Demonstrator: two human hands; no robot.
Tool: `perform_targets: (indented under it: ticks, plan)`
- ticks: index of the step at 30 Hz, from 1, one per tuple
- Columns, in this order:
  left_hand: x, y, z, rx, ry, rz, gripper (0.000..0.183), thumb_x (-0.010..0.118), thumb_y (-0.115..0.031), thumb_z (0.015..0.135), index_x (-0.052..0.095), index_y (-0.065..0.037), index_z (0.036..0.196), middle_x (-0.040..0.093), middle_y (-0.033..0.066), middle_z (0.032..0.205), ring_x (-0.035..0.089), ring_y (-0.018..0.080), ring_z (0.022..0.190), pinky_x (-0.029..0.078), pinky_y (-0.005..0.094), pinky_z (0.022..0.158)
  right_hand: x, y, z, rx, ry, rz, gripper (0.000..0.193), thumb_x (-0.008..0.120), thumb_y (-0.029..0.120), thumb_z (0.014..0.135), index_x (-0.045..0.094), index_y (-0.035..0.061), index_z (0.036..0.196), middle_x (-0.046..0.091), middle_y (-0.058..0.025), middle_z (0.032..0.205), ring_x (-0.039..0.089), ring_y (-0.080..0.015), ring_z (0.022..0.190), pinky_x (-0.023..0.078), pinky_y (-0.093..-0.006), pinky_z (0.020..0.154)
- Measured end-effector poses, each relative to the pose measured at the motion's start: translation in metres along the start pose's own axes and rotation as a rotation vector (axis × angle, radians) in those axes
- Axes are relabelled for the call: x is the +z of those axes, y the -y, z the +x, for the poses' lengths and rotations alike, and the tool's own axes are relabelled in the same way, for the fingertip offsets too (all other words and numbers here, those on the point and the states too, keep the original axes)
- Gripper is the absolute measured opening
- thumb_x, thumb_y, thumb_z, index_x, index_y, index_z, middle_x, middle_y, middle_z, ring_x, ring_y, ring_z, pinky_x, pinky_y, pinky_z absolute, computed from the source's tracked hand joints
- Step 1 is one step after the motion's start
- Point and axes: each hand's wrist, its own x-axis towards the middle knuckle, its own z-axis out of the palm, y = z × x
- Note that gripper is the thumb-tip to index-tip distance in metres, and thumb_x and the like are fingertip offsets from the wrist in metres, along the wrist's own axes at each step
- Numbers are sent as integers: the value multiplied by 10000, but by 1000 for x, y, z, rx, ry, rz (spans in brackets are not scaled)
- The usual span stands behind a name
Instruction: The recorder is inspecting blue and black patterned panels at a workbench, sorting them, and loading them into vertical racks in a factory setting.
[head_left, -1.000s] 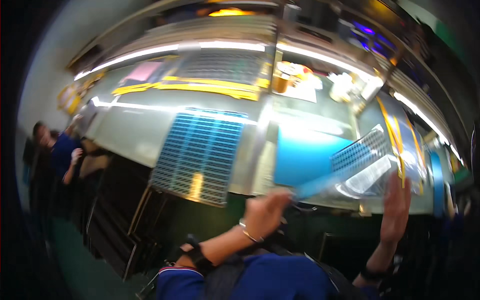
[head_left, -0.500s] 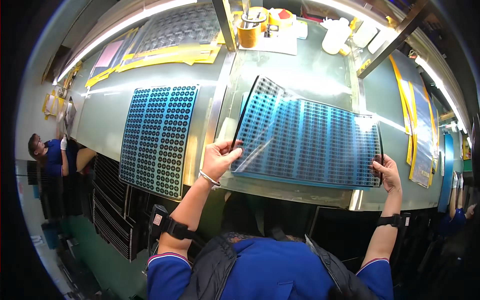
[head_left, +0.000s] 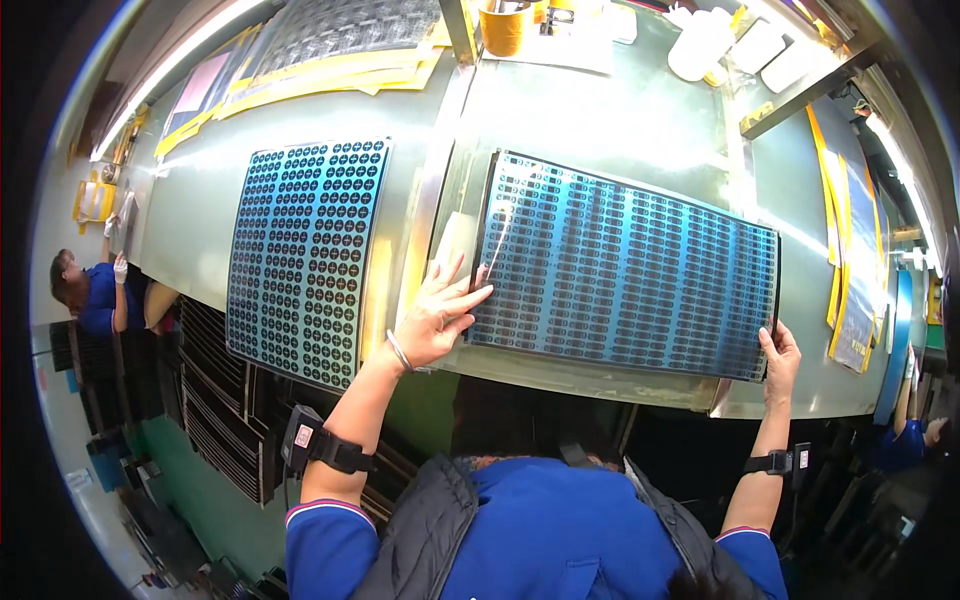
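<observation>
A clear film sheet with rows of dark marks [head_left: 625, 270] lies over a blue panel on the bench, almost fully covering it. At the film's left edge my left hand [head_left: 435, 315] is open, its fingers spread and the fingertips touching the border. My right hand [head_left: 781, 355] pinches the lower right edge, thumb on the near side; the other fingers are partly hidden. To the left rests another blue panel with round black cross-marked dots [head_left: 305, 260], which neither hand touches.
A metal divider strip [head_left: 437, 180] runs between the two panels. Yellow-edged film sheets [head_left: 330, 75] lie at the back left, others [head_left: 850, 250] at the right. White bottles [head_left: 700, 45] and an orange tape roll [head_left: 507, 28] stand at the back. Black racks [head_left: 225, 410] are below left.
The film, earlier bent and raised at its upper left, now lies flat over the blue panel. My left hand has let go of its edge and spread its fingers.
</observation>
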Motion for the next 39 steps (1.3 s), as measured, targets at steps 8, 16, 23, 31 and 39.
perform_targets:
  ticks: [8,16,23,31,39]
  plan:
    - [-6,-4,1,-73,161,-7,694,651,-40,722,428,-187,1363,271,62,1485,82,306,1408,-3,487,1121,2,-3,0,15,8,33,321,634,45,851,575,-17,1160,628,-21,996,567,-76,885,438,-222,830]
    - [-10,-6,1,-91,208,-47,748,699,-113,699,402,-191,1381,222,65,1503,32,302,1413,-41,482,1116,4,-1,-3,29,-2,45,324,642,47,846,578,-11,1158,629,-18,988,567,-78,879,437,-223,828]
    - [-10,-2,-1,-103,213,-45,754,709,-138,695,401,-182,1382,221,68,1503,32,295,1414,-43,476,1117,7,-3,-1,35,-1,68,305,654,48,836,590,-7,1130,627,-11,958,565,-76,867,437,-219,821]
    - [-9,-15,19,-93,243,87,792,695,-89,692,361,-196,1401,214,74,1505,53,338,1405,5,506,1116,-20,35,8,143,176,318,617,671,118,764,385,-3,1297,542,-117,1165,537,-179,1041,430,-276,842]
    - [-5,-17,7,-130,247,60,842,702,-43,592,399,-114,1374,195,145,1501,46,362,1402,-1,511,1110,18,29,87,-79,99,-605,527,612,234,856,436,228,1352,579,-97,873,567,-208,807,464,-311,767]
